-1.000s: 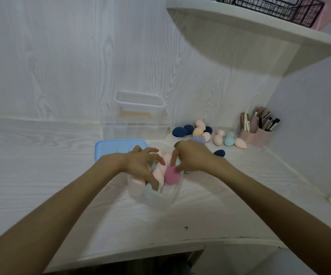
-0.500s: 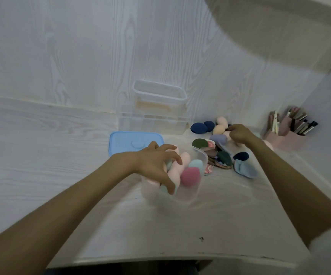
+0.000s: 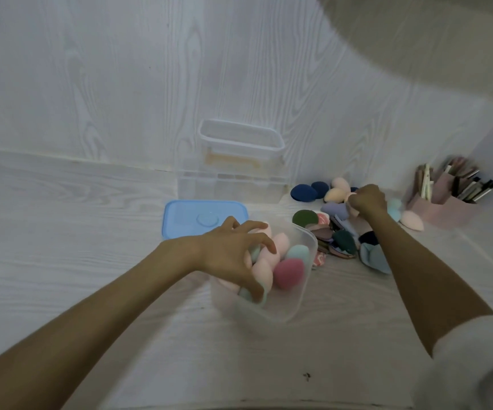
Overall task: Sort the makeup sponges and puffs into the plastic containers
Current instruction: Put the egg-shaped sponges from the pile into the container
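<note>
A clear plastic container (image 3: 291,303) sits in front of me, holding several egg-shaped sponges, among them a dark pink sponge (image 3: 288,272) and pale pink ones. My left hand (image 3: 233,250) rests on the sponges inside, fingers spread and curved. My right hand (image 3: 367,199) reaches to the loose sponges at the back right and grips a pale pink sponge (image 3: 353,210). Flat puffs (image 3: 341,238) in green, blue and brown lie in a heap between container and sponges. A second, taller clear container (image 3: 239,161) stands against the wall.
A blue lid (image 3: 200,216) lies flat left of the near container. A pink holder (image 3: 443,208) with brushes stands at the far right by the wall. Navy sponges (image 3: 308,190) lie at the back. A shelf overhangs the upper right.
My right hand left the container, reached to the loose sponges at the back right and closed on a pale pink one. My left hand stayed on the container. The view tilted down.
</note>
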`<state>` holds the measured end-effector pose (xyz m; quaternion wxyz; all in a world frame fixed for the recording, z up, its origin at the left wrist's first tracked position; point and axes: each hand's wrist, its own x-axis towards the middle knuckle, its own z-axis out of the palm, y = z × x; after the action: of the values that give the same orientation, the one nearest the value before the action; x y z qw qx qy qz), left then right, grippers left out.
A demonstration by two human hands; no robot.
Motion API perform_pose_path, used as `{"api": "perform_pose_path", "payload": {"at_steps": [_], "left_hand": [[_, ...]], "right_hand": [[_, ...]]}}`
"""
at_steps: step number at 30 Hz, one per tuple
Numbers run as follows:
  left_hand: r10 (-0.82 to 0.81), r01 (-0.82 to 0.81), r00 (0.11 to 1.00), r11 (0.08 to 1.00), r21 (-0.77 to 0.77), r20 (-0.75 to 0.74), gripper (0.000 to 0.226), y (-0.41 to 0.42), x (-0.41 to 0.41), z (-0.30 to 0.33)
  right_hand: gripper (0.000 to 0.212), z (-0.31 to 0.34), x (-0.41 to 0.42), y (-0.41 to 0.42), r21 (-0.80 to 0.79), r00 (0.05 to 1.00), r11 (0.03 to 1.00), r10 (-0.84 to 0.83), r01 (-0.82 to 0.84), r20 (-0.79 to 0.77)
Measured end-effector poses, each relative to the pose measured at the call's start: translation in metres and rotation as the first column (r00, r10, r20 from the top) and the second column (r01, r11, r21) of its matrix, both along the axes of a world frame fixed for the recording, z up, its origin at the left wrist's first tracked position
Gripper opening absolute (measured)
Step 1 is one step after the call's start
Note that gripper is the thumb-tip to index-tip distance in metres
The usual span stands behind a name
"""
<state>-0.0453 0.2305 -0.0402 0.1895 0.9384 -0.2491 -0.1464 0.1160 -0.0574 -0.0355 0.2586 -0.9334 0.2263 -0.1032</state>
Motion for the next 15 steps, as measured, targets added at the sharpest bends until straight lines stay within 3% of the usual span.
{"api": "perform_pose_path", "payload": {"at_steps": [4, 7, 8, 12, 15], "left_hand": [[-0.001, 0.001, 1.0, 1.0, 0.015, -0.016, 0.073, 0.0, 0.002, 0.002], [0.015, -0.013, 0.999, 0.999, 0.033, -0.05, 0.079, -0.001, 0.003, 0.005], [0.017, -0.015, 0.998, 0.999, 0.039, -0.056, 0.08, -0.001, 0.002, 0.006], [0.02, -0.017, 0.998, 0.998, 0.054, -0.065, 0.076, -0.003, -0.001, 0.012], [0.015, -0.01, 0.998, 0.996, 0.089, -0.056, 0.077, -0.005, -0.004, 0.016]], "right_hand": [[0.025, 0.032, -0.019, 0.014, 0.116, 0.989, 0.992, 0.039, -0.056, 0.146], [0.033, 0.071, -0.066, 0.046, 0.44, 0.946, 0.838, 0.301, -0.321, 0.118], [0.038, 0.081, -0.089, 0.055, 0.463, 0.904, 0.788, 0.42, -0.406, 0.078], [0.032, 0.093, -0.172, 0.083, 0.246, 0.651, 0.666, 0.744, -0.704, -0.151], [0.031, 0.082, -0.199, 0.095, 0.095, 0.557, 0.619, 0.754, -0.779, -0.347]]}}
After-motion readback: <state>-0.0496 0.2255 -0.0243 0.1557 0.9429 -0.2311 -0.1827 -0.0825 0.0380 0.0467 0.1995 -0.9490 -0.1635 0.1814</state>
